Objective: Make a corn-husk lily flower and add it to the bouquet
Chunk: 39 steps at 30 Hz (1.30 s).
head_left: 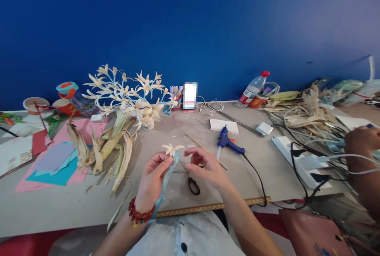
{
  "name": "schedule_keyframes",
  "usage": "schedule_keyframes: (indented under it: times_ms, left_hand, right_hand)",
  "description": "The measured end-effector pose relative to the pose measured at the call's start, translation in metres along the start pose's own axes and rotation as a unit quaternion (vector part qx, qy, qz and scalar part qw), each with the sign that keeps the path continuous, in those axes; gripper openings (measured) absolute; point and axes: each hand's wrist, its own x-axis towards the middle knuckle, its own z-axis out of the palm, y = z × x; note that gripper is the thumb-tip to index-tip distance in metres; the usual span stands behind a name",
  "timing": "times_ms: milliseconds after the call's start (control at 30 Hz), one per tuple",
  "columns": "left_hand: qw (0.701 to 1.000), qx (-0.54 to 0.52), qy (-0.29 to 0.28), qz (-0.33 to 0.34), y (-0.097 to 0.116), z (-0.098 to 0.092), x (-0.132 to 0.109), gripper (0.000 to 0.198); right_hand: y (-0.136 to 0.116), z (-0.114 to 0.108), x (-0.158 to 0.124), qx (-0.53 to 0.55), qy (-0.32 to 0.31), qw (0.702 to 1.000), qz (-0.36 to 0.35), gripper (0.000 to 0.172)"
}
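My left hand (154, 175), with a red bead bracelet at the wrist, pinches a small cream flower (171, 149) that looks made of corn husk. A light blue strip (166, 179) hangs down from the flower past the palm. Just to the right, my right hand (206, 167) has its fingers curved and apart, with nothing visible between them. Beneath it lies a pair of scissors (194, 186) with black handles, partly hidden by the hand. A branching bunch of similar husk flowers (130, 93) on light blue stems stands behind, to the left.
A blue glue gun (230, 141) lies before a white box (224, 126), its cord trailing to the front edge. Corn husks (103, 149) and coloured paper (56, 161) cover the left. A power strip (299, 161), a bottle (252, 90) and another person's arm (362, 157) are right.
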Motion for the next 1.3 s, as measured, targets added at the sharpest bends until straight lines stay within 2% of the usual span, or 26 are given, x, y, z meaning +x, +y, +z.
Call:
schedule_keyframes:
  times_ms: [100, 167, 300, 467, 667, 833, 933, 1033, 1133, 1233, 1300]
  left_hand:
    - [1.000, 0.000, -0.009, -0.002, -0.003, 0.004, -0.001, 0.014]
    - [1.000, 0.006, -0.013, 0.011, -0.004, 0.007, -0.002, 0.013]
    - [0.999, 0.007, -0.022, 0.031, -0.006, 0.006, -0.004, 0.011]
    - [0.999, 0.023, -0.029, 0.039, 0.000, 0.000, 0.002, 0.011]
    - [0.998, 0.029, -0.041, 0.042, 0.004, 0.000, 0.006, 0.010]
    - [0.998, 0.030, -0.039, 0.041, 0.009, -0.004, 0.004, 0.010]
    - [0.997, 0.052, -0.042, 0.042, 0.018, -0.009, 0.003, 0.010]
    - [0.993, 0.085, -0.086, -0.012, 0.022, -0.007, -0.001, 0.011]
    - [0.985, 0.079, -0.130, -0.078, 0.016, 0.001, -0.004, 0.012]
    - [0.984, 0.042, -0.135, -0.108, 0.006, 0.007, -0.005, 0.011]
    - [0.986, 0.028, -0.127, -0.108, 0.002, 0.008, -0.005, 0.013]
  right_hand:
    - [-0.007, 0.021, 0.005, 0.198, 0.032, 0.980, -0.003, 0.028]
    - [-0.011, 0.032, 0.008, 0.272, 0.053, 0.961, 0.009, 0.022]
    - [-0.013, 0.042, 0.010, 0.315, 0.088, 0.944, 0.034, 0.017]
    - [-0.019, 0.034, 0.004, 0.377, 0.063, 0.923, 0.049, 0.015]
    - [-0.027, 0.035, 0.002, 0.355, 0.021, 0.934, 0.036, 0.016]
    - [-0.010, 0.038, 0.004, 0.271, 0.065, 0.960, 0.021, 0.021]
    - [0.002, 0.032, 0.003, 0.283, 0.120, 0.950, 0.044, 0.022]
    - [0.006, 0.027, 0.002, 0.309, 0.139, 0.940, 0.046, 0.021]
    - [0.004, 0.030, 0.002, 0.289, 0.154, 0.945, -0.004, 0.017]
    - [0.004, 0.034, 0.003, 0.263, 0.158, 0.951, -0.036, 0.013]
    - [0.006, 0.030, 0.002, 0.233, 0.142, 0.961, -0.040, 0.009]
